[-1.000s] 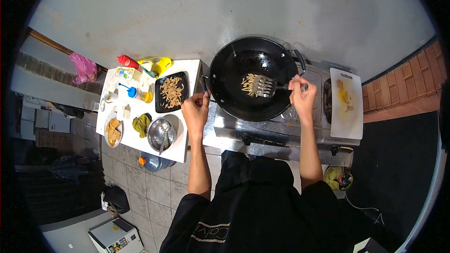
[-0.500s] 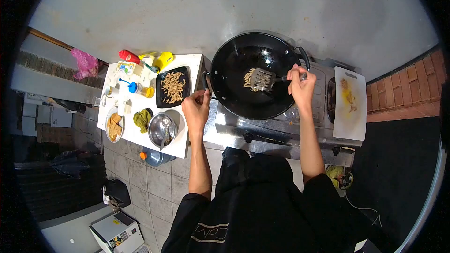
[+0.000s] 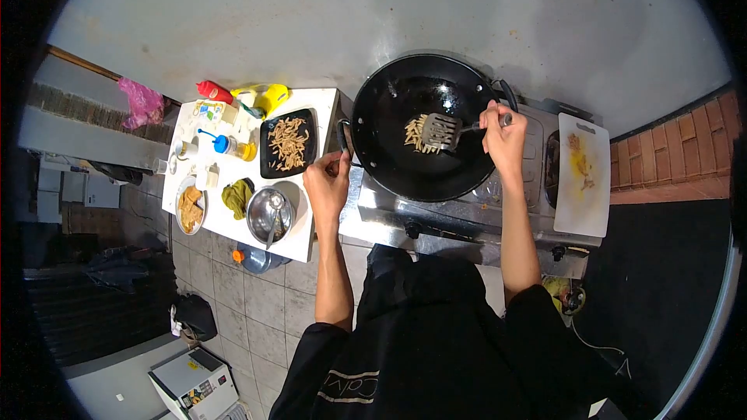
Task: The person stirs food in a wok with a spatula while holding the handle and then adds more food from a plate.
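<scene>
At wok [image 3: 420, 175] rim, left hand [image 3: 327, 183] tight on handle [image 3: 341, 138], right hand [image 3: 503, 138] tight round spatula [image 3: 441, 131]

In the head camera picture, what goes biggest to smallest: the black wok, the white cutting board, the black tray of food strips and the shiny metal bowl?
1. wok
2. white cutting board
3. black tray
4. metal bowl
The tray and the bowl look fairly close in size, but the tray looks a bit bigger.
</scene>
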Motion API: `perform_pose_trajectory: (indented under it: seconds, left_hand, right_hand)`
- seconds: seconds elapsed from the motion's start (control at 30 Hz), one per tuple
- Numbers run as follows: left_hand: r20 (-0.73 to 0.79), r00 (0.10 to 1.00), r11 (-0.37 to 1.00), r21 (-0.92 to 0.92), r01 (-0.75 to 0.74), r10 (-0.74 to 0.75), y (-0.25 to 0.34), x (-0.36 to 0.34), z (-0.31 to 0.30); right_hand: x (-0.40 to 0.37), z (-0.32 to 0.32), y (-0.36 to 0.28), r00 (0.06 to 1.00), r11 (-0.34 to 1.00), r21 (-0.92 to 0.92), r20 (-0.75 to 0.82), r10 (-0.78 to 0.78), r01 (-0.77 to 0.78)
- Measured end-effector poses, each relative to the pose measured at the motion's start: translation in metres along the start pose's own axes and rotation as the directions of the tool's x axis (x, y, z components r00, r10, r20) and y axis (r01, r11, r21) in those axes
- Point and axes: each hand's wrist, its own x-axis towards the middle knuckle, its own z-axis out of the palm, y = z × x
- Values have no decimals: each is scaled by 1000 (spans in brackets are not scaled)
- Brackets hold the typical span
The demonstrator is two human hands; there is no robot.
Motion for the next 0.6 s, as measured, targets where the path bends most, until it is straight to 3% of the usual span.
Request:
perform_pose_trajectory:
  seconds: [0.2,0.3,0.43,0.6]
  left_hand:
    - [4,1000,1000,-1,3,-3,-8,-1,3]
    - [14,999,999,14,52,-52,-8,-3,3]
    - [-3,999,999,-35,38,-38,-15,-6,8]
    - [32,997,998,-11,66,-66,-12,-6,5]
  right_hand:
    - [6,6,7,995,999,-21,89,-45,47]
    - [6,1,-1,1000,1000,-22,0,-1,1]
    - [3,7,6,996,999,-27,79,-30,32]
    - [0,-2,-6,999,999,-42,37,17,-16]
